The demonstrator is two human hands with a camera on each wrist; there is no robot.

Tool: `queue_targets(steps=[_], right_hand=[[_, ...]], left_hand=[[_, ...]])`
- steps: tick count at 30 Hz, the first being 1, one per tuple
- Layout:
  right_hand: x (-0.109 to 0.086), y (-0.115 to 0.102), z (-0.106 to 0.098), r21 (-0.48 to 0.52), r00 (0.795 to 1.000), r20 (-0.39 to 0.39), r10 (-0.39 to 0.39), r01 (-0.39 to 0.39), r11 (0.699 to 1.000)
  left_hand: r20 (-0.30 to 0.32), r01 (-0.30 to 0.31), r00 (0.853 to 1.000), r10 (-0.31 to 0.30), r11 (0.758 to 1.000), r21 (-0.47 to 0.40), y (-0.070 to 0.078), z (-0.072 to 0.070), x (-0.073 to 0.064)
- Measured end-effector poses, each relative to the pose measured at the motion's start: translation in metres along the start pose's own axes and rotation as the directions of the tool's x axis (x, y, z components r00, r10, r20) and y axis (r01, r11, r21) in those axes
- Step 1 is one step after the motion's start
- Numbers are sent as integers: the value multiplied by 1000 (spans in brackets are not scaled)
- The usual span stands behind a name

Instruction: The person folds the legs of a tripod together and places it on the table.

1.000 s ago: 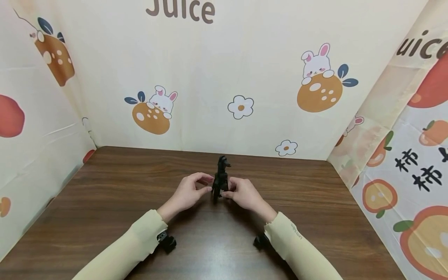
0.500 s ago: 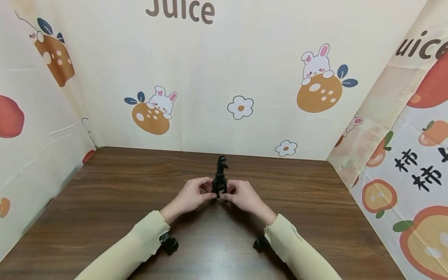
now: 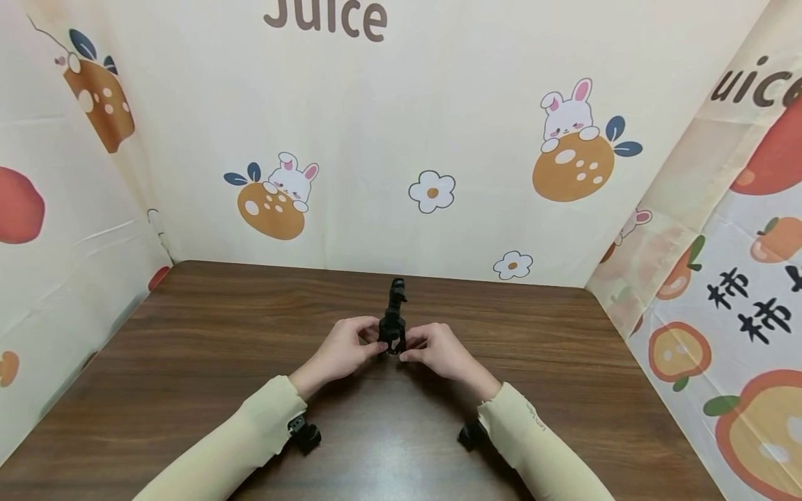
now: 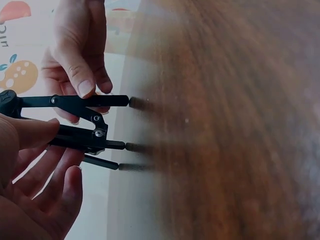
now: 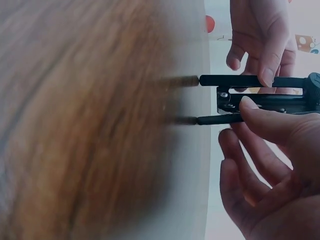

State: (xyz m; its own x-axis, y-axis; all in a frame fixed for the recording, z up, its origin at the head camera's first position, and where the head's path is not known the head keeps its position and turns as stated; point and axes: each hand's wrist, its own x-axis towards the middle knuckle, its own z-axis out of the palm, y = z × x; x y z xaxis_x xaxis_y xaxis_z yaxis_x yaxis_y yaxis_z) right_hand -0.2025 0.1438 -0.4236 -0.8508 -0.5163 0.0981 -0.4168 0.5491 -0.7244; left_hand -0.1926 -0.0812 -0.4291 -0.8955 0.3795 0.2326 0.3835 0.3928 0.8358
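A small black tripod (image 3: 391, 323) stands upright on the wooden table (image 3: 263, 292), its narrow head on top and its legs slightly spread. My left hand (image 3: 346, 348) pinches a leg from the left, thumb in front and fingers behind. From the right, my right hand (image 3: 437, 351) holds another leg near its lower end between thumb and fingers. In the left wrist view the tripod legs (image 4: 107, 100) show hinged braces between them, and their feet meet their reflections on the tabletop. Two legs (image 5: 230, 80) show in the right wrist view, with both thumbs on the tripod.
Pale cloth walls (image 3: 376, 139) printed with rabbits, fruit and flowers rise behind and beside the table. Black wrist cameras (image 3: 305, 435) hang under both sleeves, close over the tabletop.
The tripod has turned on the spot and a gap now shows between its legs. My left thumb has moved in onto a leg; the right thumb has shifted slightly right since half a second ago.
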Motion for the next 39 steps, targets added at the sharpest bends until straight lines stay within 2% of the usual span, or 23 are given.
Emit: queue_targets(steps=[3, 9, 14, 18, 24, 29, 34, 39], right_hand=[[2, 2, 0, -6, 1000, -7, -30, 30, 1000], [8, 3, 2, -91, 991, -51, -127, 122, 988], [10, 4, 3, -95, 986, -68, -152, 145, 985], [13, 5, 2, -92, 982, -89, -165, 156, 983], [16, 6, -1, -80, 993, -110, -40, 31, 996], [19, 7, -2, -101, 991, -129, 34, -48, 994], [23, 8, -2, -135, 990, -130, 53, -70, 988], [23, 12, -5, -139, 994, -66, 84, -92, 986]], left_hand=[[-7, -2, 1000, 2, 1000, 14, 0, -1, 0], [-3, 0, 1000, 0, 997, 71, 3, -1, 4], [11, 31, 999, -32, 995, 94, 5, -1, 3], [12, 17, 1000, -18, 994, 108, 7, -2, 3], [12, -3, 1000, 1, 993, 118, 6, -3, 3], [8, 3, 1000, -4, 993, 121, 5, -3, 3], [12, 6, 1000, -7, 991, 133, 6, -3, 4], [18, -4, 1000, 1, 993, 119, 6, 0, 4]])
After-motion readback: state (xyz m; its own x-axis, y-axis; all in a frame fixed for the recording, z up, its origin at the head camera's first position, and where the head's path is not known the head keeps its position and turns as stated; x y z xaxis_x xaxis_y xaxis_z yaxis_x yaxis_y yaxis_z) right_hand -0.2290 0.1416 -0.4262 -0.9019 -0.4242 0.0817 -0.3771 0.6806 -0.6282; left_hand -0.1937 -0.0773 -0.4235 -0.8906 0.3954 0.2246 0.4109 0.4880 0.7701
